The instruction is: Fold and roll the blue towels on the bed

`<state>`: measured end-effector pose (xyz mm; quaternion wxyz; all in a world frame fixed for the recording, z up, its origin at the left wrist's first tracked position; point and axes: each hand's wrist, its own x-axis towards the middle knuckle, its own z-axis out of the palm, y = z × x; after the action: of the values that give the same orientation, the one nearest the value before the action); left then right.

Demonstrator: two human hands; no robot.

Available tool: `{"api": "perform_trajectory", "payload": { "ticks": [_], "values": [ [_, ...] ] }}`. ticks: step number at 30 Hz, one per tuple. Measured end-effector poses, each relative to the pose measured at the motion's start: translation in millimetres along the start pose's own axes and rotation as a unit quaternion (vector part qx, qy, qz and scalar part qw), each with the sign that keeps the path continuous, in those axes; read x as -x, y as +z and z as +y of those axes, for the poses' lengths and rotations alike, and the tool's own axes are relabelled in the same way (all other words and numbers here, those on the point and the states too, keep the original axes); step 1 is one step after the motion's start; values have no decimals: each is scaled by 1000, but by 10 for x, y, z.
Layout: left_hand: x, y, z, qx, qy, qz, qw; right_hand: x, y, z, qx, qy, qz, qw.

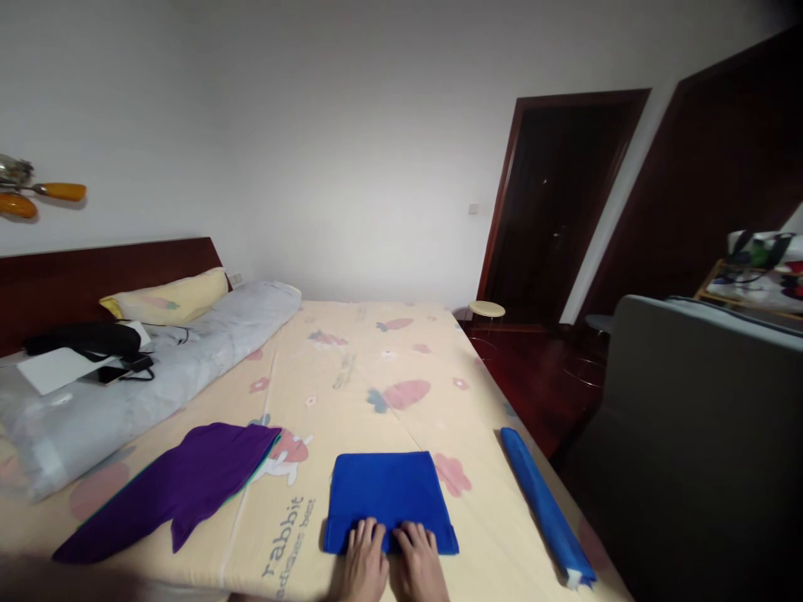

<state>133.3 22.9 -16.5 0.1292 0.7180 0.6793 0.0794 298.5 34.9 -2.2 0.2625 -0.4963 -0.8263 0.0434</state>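
A folded blue cloth (387,489) lies flat on the bed in front of me, with a narrow doubled strip along its near edge. My left hand (365,556) is on the left part of that edge, its bent fingers closed over the strip. Beside it, my right hand (419,556) grips the same edge a little further right. Both thumbs and the underside of the cloth are mostly hidden. Left of the hands lies a loosely spread purple cloth (188,472). Over on the right, a rolled blue bundle (545,506) lies near the bed's edge.
The bed (351,376) has a cream sheet with radish prints. A grey rolled quilt (207,359), a pillow (176,299), a black bag (81,339) and a white sheet-like item (59,370) are at the left. A stool (487,309) and a dark grey panel (703,435) stand at the right.
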Motion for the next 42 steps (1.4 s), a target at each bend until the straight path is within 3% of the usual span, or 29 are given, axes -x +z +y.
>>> {"api": "perform_trajectory", "payload": {
  "ticks": [6,8,14,20,23,27,30,33,35,39,42],
  "values": [
    [168,-226,-646,-20,-45,47,998,295,-184,737,57,33,38,997],
    [207,-281,-790,-37,-35,52,997,353,-232,864,64,41,30,997],
    [151,-394,-759,-63,-9,82,995,200,-302,737,57,91,7,994],
    [182,-749,-732,44,40,122,991,36,-669,641,-38,111,-53,992],
    [185,-793,-817,124,10,133,983,16,-794,673,-98,153,-87,979],
    [125,-723,-899,197,-34,134,970,8,-710,778,-134,200,-100,965],
    [88,-685,-840,107,-108,121,981,18,-529,838,-80,199,-48,976],
    [81,-648,-640,8,-148,140,979,20,-367,758,-25,172,32,984],
    [82,-595,-437,-18,-108,137,985,1,-297,583,-25,119,51,991],
    [57,-382,-28,25,31,55,998,-80,-196,86,-61,-5,-14,998],
    [21,-189,58,47,36,-6,998,-102,-118,-82,-64,-26,-46,997]
  ]
}}
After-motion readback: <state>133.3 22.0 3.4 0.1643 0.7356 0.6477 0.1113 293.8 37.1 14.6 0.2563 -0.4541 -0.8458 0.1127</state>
